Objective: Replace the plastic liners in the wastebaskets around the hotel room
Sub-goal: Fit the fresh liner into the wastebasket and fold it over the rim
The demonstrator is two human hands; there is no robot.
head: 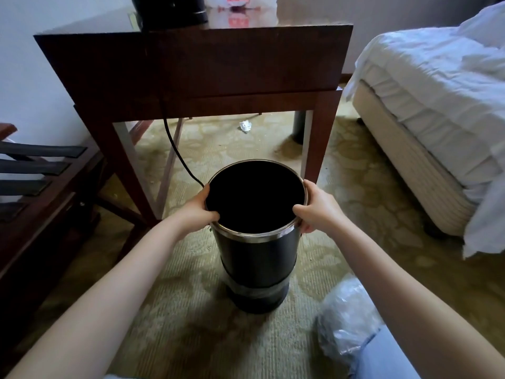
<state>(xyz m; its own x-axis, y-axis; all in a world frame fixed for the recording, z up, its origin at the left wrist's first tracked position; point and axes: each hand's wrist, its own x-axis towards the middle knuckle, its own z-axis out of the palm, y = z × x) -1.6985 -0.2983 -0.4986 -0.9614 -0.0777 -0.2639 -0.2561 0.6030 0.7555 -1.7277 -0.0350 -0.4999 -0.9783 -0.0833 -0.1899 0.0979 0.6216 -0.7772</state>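
A round black wastebasket (258, 258) with a silver metal rim stands upright on the carpet in front of a wooden desk. Its inside is dark and I cannot tell whether a liner is in it. A clear plastic film wraps its lower part. My left hand (195, 212) grips the rim on the left, thumb over the edge. My right hand (314, 206) grips the rim on the right, thumb inside. A crumpled clear plastic bag (345, 321) lies on the carpet at the lower right, beside my knee.
The dark wooden desk (191, 64) stands just behind the basket, with a black cable (175, 143) hanging under it. A scrap of white paper (245, 126) lies under the desk. A bed (426, 110) is at the right, a luggage rack (35, 170) at the left.
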